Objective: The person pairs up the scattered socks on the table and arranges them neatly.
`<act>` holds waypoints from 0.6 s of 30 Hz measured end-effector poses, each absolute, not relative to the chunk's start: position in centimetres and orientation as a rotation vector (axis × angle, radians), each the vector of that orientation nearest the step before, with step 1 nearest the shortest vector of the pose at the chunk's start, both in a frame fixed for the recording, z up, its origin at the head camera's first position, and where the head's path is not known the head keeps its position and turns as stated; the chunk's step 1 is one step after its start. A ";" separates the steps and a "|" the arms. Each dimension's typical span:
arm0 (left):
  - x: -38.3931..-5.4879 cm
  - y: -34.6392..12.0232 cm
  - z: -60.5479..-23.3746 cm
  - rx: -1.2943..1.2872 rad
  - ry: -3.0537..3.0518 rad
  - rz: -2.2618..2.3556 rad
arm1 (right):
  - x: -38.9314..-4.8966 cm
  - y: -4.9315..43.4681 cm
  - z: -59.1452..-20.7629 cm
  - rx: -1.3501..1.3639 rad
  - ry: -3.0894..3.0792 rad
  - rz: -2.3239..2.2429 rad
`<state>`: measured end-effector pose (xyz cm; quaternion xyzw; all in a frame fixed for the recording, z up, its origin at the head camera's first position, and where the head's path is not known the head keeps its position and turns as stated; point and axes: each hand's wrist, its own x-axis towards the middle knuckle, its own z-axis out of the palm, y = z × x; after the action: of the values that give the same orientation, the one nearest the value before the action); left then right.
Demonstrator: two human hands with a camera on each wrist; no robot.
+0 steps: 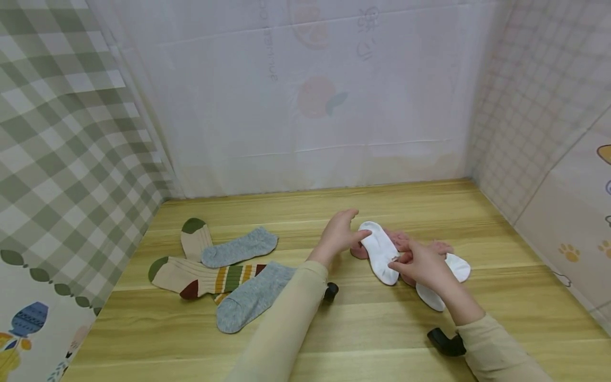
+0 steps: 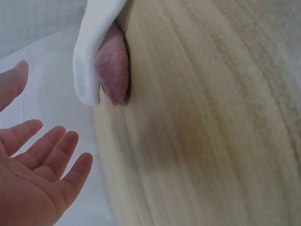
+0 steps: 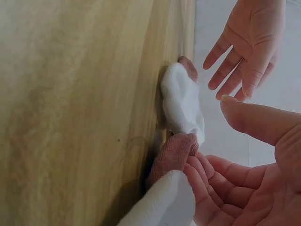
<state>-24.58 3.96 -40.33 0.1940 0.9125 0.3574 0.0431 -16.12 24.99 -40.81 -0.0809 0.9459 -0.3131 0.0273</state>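
The white sock (image 1: 379,252) lies on the right part of the tabletop (image 1: 372,329), between the two hands, on top of a pink sock (image 1: 359,251), which shows at its left side. I judge that the step in hand is to arrange these two socks together

The left hand (image 1: 336,233) is at the far end of the white sock, with its fingers spread and the thumb well apart; it holds nothing. In the head view the thumb overlaps the sock's edge, but the left wrist view shows a gap between them. The right hand (image 1: 425,265) is at the other side. Its fingers are bent lightly and touch the pink fabric, while the thumb stands away from them, so I see no pinch

For the next move, it probably needs a light grip on both layers, so that the upper sock does not slide from the lower one

The long axis of the white sock runs obliquely, from the far left to the near right. Which end is the toe, I cannot tell with certainty. Another white sock (image 1: 458,267) is partly hidden behind the right hand. On the left side there lie a striped sock (image 1: 183,273) and a grey sock (image 1: 241,248), among others
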 end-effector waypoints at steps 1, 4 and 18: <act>-24.6 4.0 -40.4 0.590 2.784 1.095 | -16.2 25.0 -40.9 -0.241 2.912 -0.956; -24.8 4.3 -40.7 0.579 2.770 1.101 | -16.3 25.0 -40.9 -0.210 2.892 -0.936; -25.5 5.2 -42.1 0.535 2.723 1.157 | -17.4 25.0 -41.1 -0.193 2.826 -0.870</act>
<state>-25.50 5.16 -42.15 0.1776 0.9036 0.3840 0.0674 -17.39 25.01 -41.08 -0.0648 0.9499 -0.2924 0.0890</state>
